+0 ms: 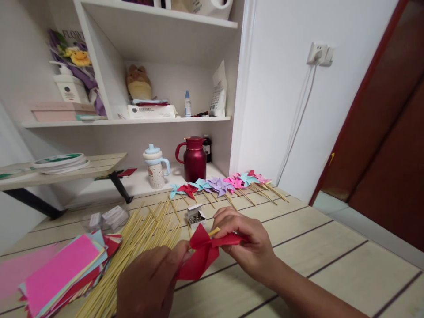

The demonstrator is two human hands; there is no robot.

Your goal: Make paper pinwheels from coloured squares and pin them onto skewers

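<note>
A red paper pinwheel (202,260) is held up over the table between both hands. My left hand (150,276) is closed on its lower left side, thumb and finger pinching the paper. My right hand (245,238) is closed around the pinwheel's right side and a thin yellow stick (214,231) whose end pokes out by the red paper. Just beyond the hands sits a small open box (196,216) of metal pins. Many loose yellow sticks (132,247) lie to the left, partly behind my left hand.
Finished pinwheels (220,186) on sticks lie in a row at the table's back. A stack of coloured paper (64,274) and small white boxes (112,216) are at the left. Behind stand a red jug (194,159), a cup (155,170) and a raised board (99,165).
</note>
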